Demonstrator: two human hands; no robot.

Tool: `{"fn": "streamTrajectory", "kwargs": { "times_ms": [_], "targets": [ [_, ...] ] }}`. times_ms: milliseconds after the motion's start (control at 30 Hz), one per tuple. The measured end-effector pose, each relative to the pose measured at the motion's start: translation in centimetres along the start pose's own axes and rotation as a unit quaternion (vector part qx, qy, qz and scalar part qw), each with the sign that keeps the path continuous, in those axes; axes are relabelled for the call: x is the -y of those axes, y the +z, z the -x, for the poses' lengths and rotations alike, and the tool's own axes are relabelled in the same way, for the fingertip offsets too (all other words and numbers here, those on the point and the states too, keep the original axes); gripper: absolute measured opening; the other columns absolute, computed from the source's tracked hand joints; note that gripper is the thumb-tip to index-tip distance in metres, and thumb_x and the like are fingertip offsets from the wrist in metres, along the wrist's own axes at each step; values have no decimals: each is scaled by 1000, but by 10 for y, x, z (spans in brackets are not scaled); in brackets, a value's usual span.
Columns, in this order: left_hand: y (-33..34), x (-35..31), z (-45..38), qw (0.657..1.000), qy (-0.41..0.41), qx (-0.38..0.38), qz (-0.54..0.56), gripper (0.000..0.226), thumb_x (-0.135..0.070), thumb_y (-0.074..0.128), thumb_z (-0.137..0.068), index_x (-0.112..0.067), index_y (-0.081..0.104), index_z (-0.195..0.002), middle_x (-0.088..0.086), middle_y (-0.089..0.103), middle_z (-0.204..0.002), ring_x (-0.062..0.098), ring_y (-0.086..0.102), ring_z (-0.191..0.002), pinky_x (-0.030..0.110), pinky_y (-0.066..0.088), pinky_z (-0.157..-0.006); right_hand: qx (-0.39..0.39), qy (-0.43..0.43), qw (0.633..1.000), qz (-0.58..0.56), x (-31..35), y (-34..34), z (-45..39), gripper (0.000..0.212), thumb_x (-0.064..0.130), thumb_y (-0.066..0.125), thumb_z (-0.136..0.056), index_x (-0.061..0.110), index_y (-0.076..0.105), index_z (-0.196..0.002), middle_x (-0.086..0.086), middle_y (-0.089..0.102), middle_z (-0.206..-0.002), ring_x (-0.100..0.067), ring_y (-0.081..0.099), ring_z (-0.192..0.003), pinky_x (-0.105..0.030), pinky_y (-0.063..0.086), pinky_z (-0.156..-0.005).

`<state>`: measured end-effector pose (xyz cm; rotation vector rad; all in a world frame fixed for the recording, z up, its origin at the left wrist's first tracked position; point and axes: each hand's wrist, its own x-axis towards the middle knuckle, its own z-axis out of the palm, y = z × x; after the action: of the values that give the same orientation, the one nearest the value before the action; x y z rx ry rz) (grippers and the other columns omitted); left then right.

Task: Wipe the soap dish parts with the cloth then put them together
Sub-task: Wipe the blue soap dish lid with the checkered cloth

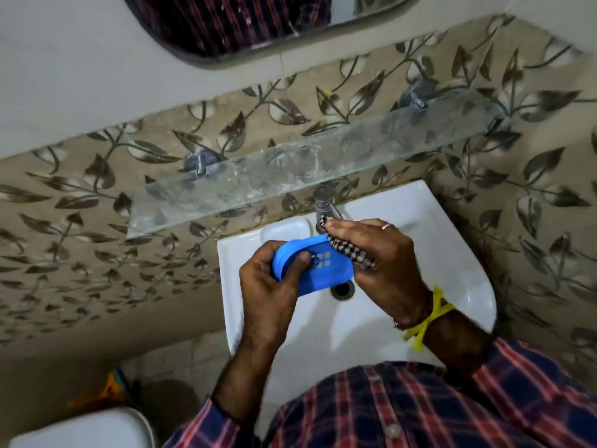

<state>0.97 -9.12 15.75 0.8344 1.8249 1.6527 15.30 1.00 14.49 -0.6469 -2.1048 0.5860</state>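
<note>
- A person stands over a white washbasin, holding a blue soap dish in the air above the drain, between the two hands.
- The left hand grasps the dish at its left end, fingers curled beneath and the thumb pressed across the slotted face beside the drain holes.
- The right hand clutches a checked cloth, bunched under the fingers and pressed against the dish's right edge; a ring shows on one finger and a yellow thread band on the wrist.
- Whether the blue piece is one part or two already nested cannot be told from this angle, though a second rim seems to show at its left end.
- The dish looks like thin moulded plastic: light, stiff, unlikely to break, but probably slick if wet. It is best taken by its rims at the short ends, as the left hand does, leaving the flat face free for the cloth.
- The cloth is soft and limp, so it needs wadding in the fist to push into the slots.
- Judging by the pose, wiping is under way and assembly has not yet been confirmed.
- A tap stands just behind the hands, below a glass shelf on leaf-patterned tile.
</note>
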Motion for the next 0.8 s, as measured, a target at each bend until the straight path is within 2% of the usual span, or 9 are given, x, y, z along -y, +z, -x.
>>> {"fn": "streamTrajectory", "kwargs": {
  "times_ms": [67,133,200,300,367,467,567,700,800],
  "targets": [
    [-4,-1,-11,996,-5,43,-84,8,-19,77,-77,-24,71,-80,2,74,-78,20,68,-72,40,55,-71,28,-26,998,58,6,-2,-8,58,-19,62,-62,2,73,-116,-10,73,-119,-29,71,-105,-46,56,-89],
    [-5,-7,-20,969,30,92,-226,14,-24,78,-76,-32,67,-75,-10,72,-75,16,68,-72,33,55,-68,52,-61,992,98,14,-4,-16,50,-10,56,-73,3,72,-118,-9,73,-121,-31,70,-106,-45,55,-93],
    [-1,-17,-24,943,67,95,-312,11,-28,74,-75,-32,66,-67,-8,67,-65,18,64,-66,34,51,-60,53,-87,988,113,22,-3,-22,46,-3,46,-81,3,72,-118,-9,72,-122,-31,69,-109,-43,54,-96],
    [2,-22,-22,946,109,53,-300,15,-32,65,-73,-19,73,-73,1,68,-62,25,64,-63,44,54,-60,11,-106,992,73,21,-3,-22,45,-12,46,-83,1,71,-119,-10,70,-124,-29,66,-116,-45,52,-99],
    [2,-21,-16,953,118,31,-276,17,-36,68,-76,-22,76,-77,-3,69,-63,21,64,-62,42,54,-60,-20,-102,994,32,15,-5,-14,48,-21,54,-79,0,70,-119,-11,69,-127,-25,64,-119,-46,52,-99],
    [4,-15,-6,961,107,23,-254,17,-40,73,-79,-24,78,-81,-7,70,-63,13,64,-60,36,53,-58,-43,-33,998,-31,10,-5,-1,61,-30,61,-68,2,70,-119,-9,67,-129,-21,63,-122,-46,52,-100],
    [5,-10,-3,970,85,7,-227,9,-28,81,-83,-21,78,-79,-4,71,-63,14,65,-60,38,54,-59,-52,30,996,-70,16,-2,-4,59,-28,64,-67,1,71,-118,-9,69,-125,-20,66,-118,-44,53,-101],
    [1,-13,-7,982,80,-11,-170,5,-18,82,-83,-16,78,-79,3,72,-67,20,67,-61,38,55,-59,-43,-16,998,-36,30,-3,-16,45,-13,55,-78,-1,70,-119,-13,69,-126,-18,64,-118,-39,52,-102],
    [4,-17,-7,981,108,-20,-157,2,-15,81,-83,-15,79,-82,5,72,-67,17,64,-60,33,52,-58,-65,-14,996,-65,25,-7,-14,52,-24,61,-74,-2,68,-120,-14,68,-128,-20,64,-120,-43,52,-102]
  ]
}}
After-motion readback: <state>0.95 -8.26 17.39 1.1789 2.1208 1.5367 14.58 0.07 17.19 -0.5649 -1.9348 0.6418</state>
